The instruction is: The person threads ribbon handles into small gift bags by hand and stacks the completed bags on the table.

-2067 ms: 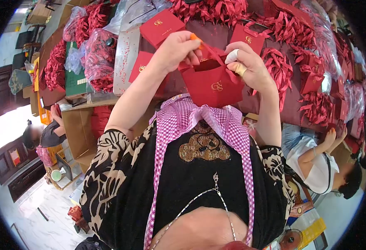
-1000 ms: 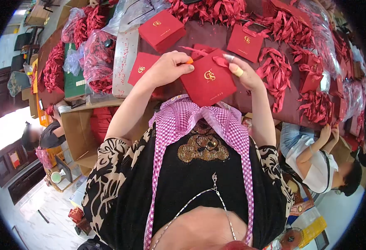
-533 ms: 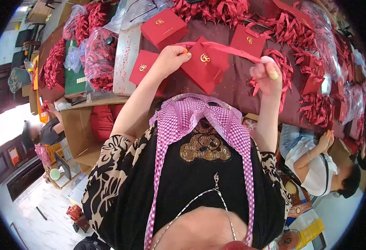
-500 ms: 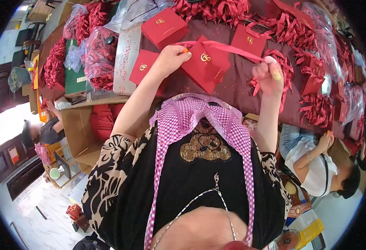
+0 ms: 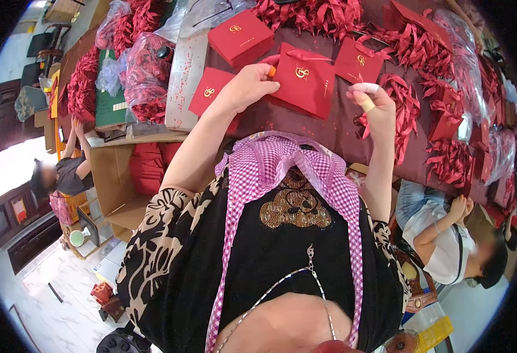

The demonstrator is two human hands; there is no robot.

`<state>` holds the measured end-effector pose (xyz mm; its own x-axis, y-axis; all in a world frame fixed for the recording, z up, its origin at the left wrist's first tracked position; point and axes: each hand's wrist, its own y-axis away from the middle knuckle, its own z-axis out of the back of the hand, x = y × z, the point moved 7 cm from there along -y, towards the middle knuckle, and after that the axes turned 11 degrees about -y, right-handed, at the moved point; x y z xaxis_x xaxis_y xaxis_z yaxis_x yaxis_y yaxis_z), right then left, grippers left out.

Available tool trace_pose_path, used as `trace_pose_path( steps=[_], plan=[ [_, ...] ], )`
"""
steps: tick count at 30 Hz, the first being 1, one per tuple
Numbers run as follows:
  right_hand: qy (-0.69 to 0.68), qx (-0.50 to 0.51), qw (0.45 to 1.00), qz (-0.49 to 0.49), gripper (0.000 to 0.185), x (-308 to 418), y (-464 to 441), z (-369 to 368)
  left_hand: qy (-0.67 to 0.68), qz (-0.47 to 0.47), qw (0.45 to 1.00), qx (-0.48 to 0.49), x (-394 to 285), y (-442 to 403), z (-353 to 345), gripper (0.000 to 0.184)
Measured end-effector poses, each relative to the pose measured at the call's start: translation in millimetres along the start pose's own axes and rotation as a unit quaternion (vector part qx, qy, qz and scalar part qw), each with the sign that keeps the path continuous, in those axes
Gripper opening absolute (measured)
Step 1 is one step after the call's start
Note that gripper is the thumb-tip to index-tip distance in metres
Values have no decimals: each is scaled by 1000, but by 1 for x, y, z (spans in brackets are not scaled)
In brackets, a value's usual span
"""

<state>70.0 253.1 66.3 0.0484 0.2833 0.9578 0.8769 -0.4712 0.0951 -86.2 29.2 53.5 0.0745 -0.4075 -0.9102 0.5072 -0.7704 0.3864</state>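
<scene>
A square red gift bag (image 5: 305,88) with a gold monogram lies in front of me, a red ribbon (image 5: 306,56) across its top. Thumb and fingers of my left hand (image 5: 249,88) are closed at its left edge; one fingertip wears an orange cover. To the right of the bag, apart from it, my right hand (image 5: 375,106) is raised in a pinch, with pale wraps on its fingers. What it pinches, if anything, is too small to make out. Around them lie a stack of red bags (image 5: 241,38), a bag at left (image 5: 209,91) and another at right (image 5: 358,60).
Bundles of red ribbon (image 5: 308,17) line the far side of the dark red table (image 5: 258,120). Ribbon-filled plastic bags (image 5: 146,76) stand at left beside a green board (image 5: 108,109). A cardboard box (image 5: 108,176) sits below. Co-workers sit at left (image 5: 64,170) and right (image 5: 440,235).
The ribbon stretched between my hands has left my right hand and lies over the bag's top. The bag has turned straighter, and my right hand has dropped slightly.
</scene>
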Motion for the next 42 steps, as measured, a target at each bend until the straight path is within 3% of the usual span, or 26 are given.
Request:
trace_pose_path(
  steps=[1,2,4,8,10,12,13,16,19,25,31,42],
  plan=[
    [103,-32,993,42,12,3,1,-1,-21,-2,1000,-1,-2,1,0,18],
    [102,-32,993,41,12,3,2,-5,-21,-2,1000,-1,-4,2,-2,18],
    [275,-22,941,198,13,26,8,-23,-24,-26,999,-34,-10,3,-1,17],
    [335,-21,900,279,16,24,18,-55,-78,-39,996,-10,1,-9,-4,16],
    [242,9,938,249,15,-1,13,-61,-207,-15,978,10,12,-16,-10,14],
    [89,-4,993,76,12,-47,6,-67,-249,-16,968,9,16,-19,-18,15],
    [21,-11,1000,-15,11,-74,4,-68,-290,-19,957,6,17,-21,-21,16],
    [3,0,994,-108,15,-106,10,-72,-308,-30,951,-6,24,-22,-29,21],
    [4,7,995,-103,13,-111,14,-69,-320,-26,947,-14,31,-20,-31,20],
    [-4,6,994,-110,13,-105,17,-69,-216,-8,976,-3,27,-14,-30,17],
    [-68,-24,983,-167,13,-104,24,-72,-14,49,998,45,37,-18,-31,11],
    [-10,-37,995,-88,11,-87,26,-77,-50,68,995,58,37,-17,-37,14]
  ],
)
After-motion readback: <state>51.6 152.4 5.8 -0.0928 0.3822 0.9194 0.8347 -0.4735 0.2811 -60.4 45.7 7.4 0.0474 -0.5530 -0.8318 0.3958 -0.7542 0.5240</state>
